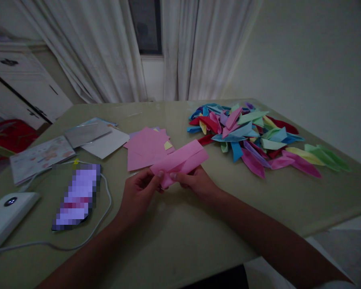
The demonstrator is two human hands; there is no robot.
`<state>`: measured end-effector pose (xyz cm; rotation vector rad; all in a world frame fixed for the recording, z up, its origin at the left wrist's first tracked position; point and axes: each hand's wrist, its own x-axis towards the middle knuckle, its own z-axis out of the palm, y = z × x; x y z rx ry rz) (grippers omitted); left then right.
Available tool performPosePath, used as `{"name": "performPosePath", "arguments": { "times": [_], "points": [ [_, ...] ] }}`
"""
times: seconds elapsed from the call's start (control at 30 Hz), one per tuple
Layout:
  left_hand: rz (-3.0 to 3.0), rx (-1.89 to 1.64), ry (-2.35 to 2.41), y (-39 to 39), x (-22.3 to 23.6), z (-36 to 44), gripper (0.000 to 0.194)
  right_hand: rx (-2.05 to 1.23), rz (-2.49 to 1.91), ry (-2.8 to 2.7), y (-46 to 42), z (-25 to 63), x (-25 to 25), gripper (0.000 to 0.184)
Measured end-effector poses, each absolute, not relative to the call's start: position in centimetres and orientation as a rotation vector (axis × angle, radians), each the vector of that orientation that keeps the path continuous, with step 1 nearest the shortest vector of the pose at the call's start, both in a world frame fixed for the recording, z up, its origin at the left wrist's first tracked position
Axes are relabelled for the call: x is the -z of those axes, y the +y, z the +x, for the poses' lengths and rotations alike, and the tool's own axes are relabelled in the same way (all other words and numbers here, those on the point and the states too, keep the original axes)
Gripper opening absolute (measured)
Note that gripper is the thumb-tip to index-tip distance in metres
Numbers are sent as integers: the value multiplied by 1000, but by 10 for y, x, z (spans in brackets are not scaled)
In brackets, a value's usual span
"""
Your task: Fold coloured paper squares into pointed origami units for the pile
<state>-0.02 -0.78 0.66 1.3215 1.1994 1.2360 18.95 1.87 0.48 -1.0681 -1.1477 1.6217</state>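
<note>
A folded sheet of pink paper (185,158) is held up above the table between my two hands. My left hand (142,188) pinches its lower left corner, thumb on top. Close beside it, my right hand (197,180) grips the lower edge, its thumb pressed on a fold and its other fingers hidden behind the paper. Creases and a folded-over flap show along the strip. Just behind and to the left lies a stack of pink paper sheets (146,148), with a small yellow piece (167,145) on it.
Many-coloured folded paper pieces (243,128) are heaped at the back right. On the left lie a phone (78,196) with a blurred screen, a white power bank (10,216), a looping white cable (108,200), a floral packet (43,156) and white sheets (105,142). Curtains (105,52) hang behind the table.
</note>
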Motion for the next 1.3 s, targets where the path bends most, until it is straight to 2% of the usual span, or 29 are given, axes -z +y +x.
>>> {"name": "performPosePath", "arguments": {
  "times": [0.23, 0.47, 0.7, 1.3],
  "points": [
    [1195, -1245, 1134, -7, 1, -4, 43, -1615, -1079, -1110, 20, 190, -6, 36],
    [1258, -1245, 1148, -9, -5, -2, 25, -1608, -1062, -1122, 21, 191, -6, 35],
    [1311, -1250, 1195, -9, -8, -1, 25, -1604, -1046, -1134, 21, 191, -6, 32],
    [1359, -1160, 1167, -10, -3, -2, 30, -1552, -1089, -1213, 20, 190, -2, 37]
  ]
}}
